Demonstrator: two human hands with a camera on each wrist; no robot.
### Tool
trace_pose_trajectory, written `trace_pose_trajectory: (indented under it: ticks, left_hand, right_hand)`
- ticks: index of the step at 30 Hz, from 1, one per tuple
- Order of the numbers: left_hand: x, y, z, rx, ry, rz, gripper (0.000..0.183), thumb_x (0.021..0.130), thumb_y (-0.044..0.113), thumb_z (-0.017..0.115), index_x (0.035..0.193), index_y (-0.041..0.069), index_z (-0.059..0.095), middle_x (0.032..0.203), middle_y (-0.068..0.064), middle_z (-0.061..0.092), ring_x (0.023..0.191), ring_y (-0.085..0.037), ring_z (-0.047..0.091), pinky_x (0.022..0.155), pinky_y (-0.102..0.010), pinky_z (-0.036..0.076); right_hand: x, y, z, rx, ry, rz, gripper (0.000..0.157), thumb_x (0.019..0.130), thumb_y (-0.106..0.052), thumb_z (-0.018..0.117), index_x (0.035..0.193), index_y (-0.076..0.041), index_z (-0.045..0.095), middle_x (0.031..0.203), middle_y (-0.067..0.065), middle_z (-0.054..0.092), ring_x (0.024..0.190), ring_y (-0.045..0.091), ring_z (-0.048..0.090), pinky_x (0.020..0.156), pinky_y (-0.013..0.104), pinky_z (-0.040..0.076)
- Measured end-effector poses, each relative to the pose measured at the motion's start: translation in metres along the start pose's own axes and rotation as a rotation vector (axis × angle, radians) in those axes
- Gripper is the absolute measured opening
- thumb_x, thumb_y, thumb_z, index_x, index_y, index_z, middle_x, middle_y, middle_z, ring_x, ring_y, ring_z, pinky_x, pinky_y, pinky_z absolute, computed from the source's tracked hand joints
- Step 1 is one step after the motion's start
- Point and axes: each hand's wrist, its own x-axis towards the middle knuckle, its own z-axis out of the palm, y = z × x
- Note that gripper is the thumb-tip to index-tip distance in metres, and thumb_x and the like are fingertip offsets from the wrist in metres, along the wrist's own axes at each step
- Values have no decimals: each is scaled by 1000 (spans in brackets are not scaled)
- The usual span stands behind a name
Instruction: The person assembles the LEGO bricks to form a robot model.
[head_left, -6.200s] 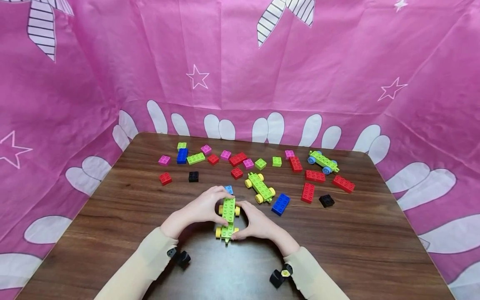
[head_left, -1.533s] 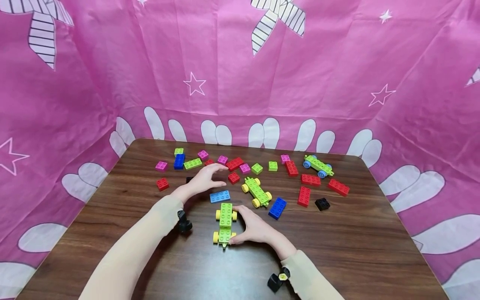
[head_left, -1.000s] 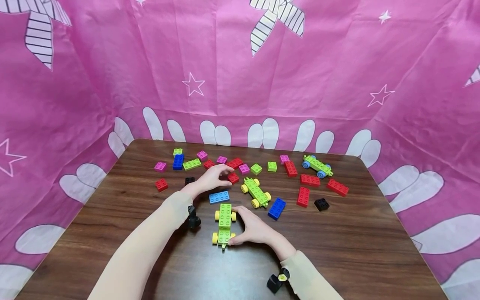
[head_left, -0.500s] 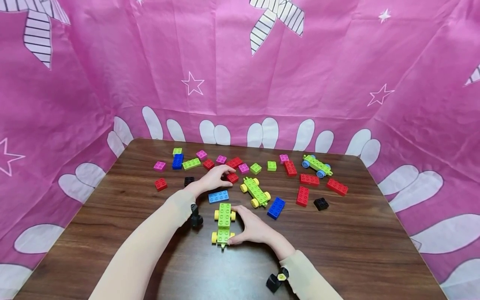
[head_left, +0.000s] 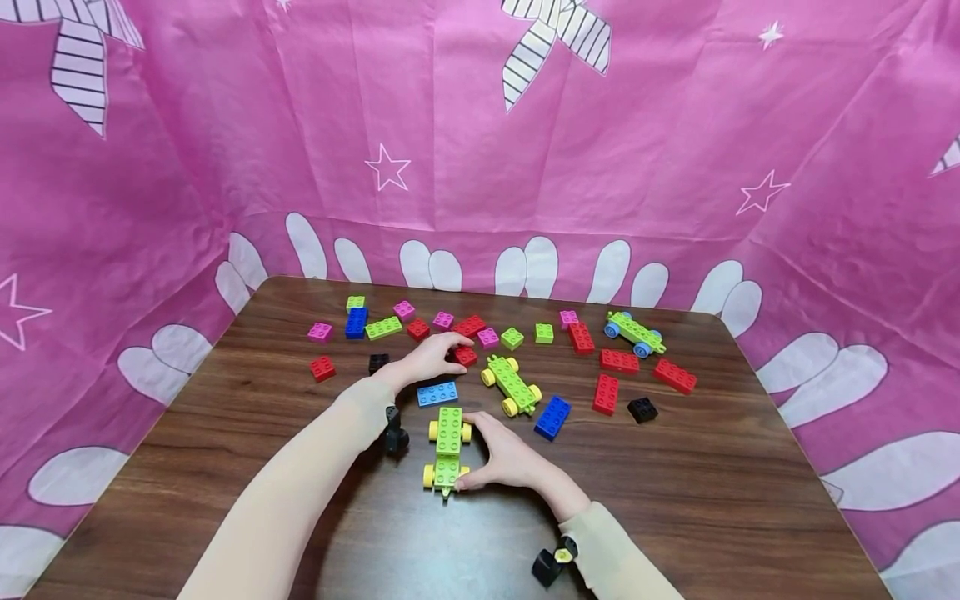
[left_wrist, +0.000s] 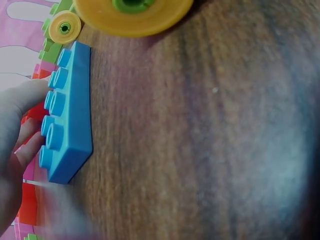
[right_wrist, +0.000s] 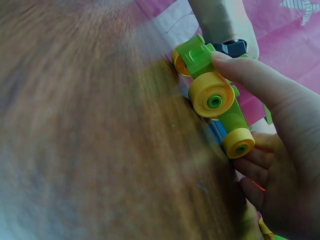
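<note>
My right hand (head_left: 510, 454) holds a lime-green toy car (head_left: 449, 431) with yellow wheels, thumb near its rear end and fingers beside a front wheel. A lime brick seems to sit on the car's front part. My left hand (head_left: 429, 358) reaches over a small red brick (head_left: 465, 357), which lies between thumb and fingers. Those fingers stay spread; whether they touch the brick I cannot tell. In the left wrist view, a light-blue brick (left_wrist: 75, 115) stands in front of the fingertips and hides them. From the right wrist, the thumb (right_wrist: 240, 70) presses on the car's green top.
A second yellow-wheeled car base (head_left: 512, 385) stands right of the left hand, and a blue-wheeled one (head_left: 635, 332) at the back right. Several red, pink, lime, black and blue bricks lie scattered across the back of the wooden table (head_left: 712, 483). A dark-blue brick (head_left: 552, 417) lies right of the right hand.
My left hand has left the car and moved forward, then right to the red brick, where it has stayed almost still. My right hand keeps its hold on the car.
</note>
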Motion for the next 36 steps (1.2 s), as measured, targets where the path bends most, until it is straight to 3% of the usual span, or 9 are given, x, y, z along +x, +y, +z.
trace_pose_trajectory:
  ticks: [8,15,21,29,36]
  left_hand:
    - [-1,-2,-1,0,-13,-23,51,87,17,72,133,3,55,134,-16,56,125,-30,51,106,-43,41]
    - [-4,-3,-2,15,-5,-64,49,86,21,73,128,2,58,128,-17,58,118,-30,55,102,-42,44]
    - [-9,-1,-5,9,42,-92,47,83,24,76,123,4,62,121,-14,61,111,-26,58,98,-41,46]
    - [-26,2,-11,-62,120,-104,39,79,26,81,108,8,65,104,-7,64,93,-20,58,88,-39,50]
    - [-42,8,-16,-72,134,-84,39,79,27,81,109,10,65,106,-6,63,95,-20,59,87,-40,52]
  right_hand:
    - [1,-2,0,2,-1,-4,96,68,-46,83,143,-5,39,143,11,46,134,26,42,108,48,37]
    - [1,-3,0,12,-3,3,95,68,-45,84,143,-5,39,142,11,46,133,25,42,108,48,37]
    - [0,-5,-2,30,-1,15,96,68,-43,84,143,-5,39,143,13,45,134,28,41,109,49,36]
    - [0,-3,-2,26,-3,13,97,68,-44,85,143,-6,39,143,12,45,133,26,42,108,48,37]
    - [0,0,-2,36,-6,19,99,68,-46,84,145,-5,37,146,12,43,135,26,41,109,49,36]
